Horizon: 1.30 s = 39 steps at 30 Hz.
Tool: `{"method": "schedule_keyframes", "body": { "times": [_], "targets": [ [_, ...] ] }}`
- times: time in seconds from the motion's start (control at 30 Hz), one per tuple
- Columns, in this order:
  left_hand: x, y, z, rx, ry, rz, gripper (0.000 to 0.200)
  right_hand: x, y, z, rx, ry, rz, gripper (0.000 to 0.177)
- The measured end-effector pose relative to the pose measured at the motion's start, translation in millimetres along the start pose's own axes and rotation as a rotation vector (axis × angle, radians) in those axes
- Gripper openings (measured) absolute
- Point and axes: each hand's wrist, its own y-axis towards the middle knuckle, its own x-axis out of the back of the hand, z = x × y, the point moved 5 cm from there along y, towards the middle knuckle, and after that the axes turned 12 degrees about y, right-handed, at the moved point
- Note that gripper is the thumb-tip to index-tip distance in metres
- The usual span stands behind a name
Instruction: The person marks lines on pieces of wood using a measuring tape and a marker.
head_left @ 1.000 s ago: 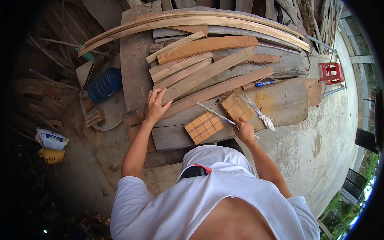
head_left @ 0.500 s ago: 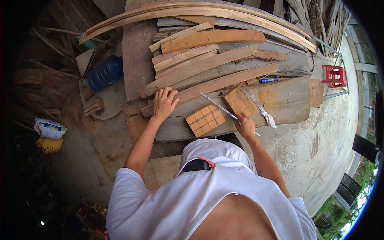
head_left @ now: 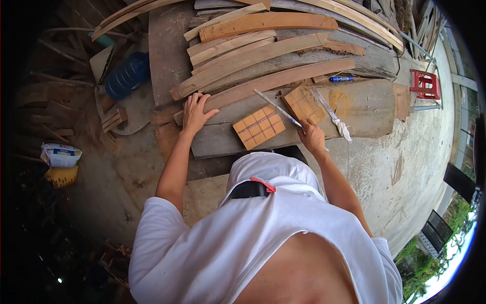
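Observation:
My left hand (head_left: 196, 112) lies with spread fingers at the left end of a long wooden strip (head_left: 283, 78), its fingertips near the edge of the strip above (head_left: 253, 62). My right hand (head_left: 312, 136) is closed round a thin pale rod (head_left: 277, 107), which slants up and left. Between my hands sits a wooden block with a drawn grid (head_left: 258, 126). A second gridded block (head_left: 304, 104) lies just beyond the rod. To its right is a flat metal-like strip with white wrapping at one end (head_left: 331, 114).
More cut wooden strips (head_left: 268, 25) lie across the far part of the plank bench (head_left: 364, 114). A blue marker (head_left: 341, 79) rests near them. A blue bottle (head_left: 127, 76) is at the left, a red stool (head_left: 425, 84) at the right, and a bag (head_left: 62, 155) at far left.
The view has tilted, so the bench and wood appear higher in the frame. My left hand has its fingers spread a little wider by the strips. My right hand still holds the rod.

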Motion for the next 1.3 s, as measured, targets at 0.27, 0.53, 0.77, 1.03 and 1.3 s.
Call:
{"method": "schedule_keyframes", "body": {
  "times": [0.27,0.53,0.77,1.03,1.3],
  "targets": [
    [9.5,-5.2,-21.6,0.029,0.09,0.055,0.058,1.1,-9.1,-1.4,0.063,0.005,-0.01,0.013],
    [47.7,-25.0,-47.9,0.07,0.079,0.014,0.05,22.2,-18.5,-18.5,0.196,-0.011,-0.015,0.013],
    [91.2,-35.5,-72.1,0.161,0.116,0.035,0.062,49.4,-52.8,-36.5,0.197,0.115,-0.237,0.013],
    [32.4,-59.1,-151.0,0.097,-0.072,0.124,0.064,88.8,-84.5,-76.6,0.149,0.203,-0.536,0.037],
    [-6.8,-87.2,-160.2,0.054,-0.051,0.058,0.068,87.8,-86.8,-66.5,0.264,0.118,-0.425,0.04]
  ]
}}
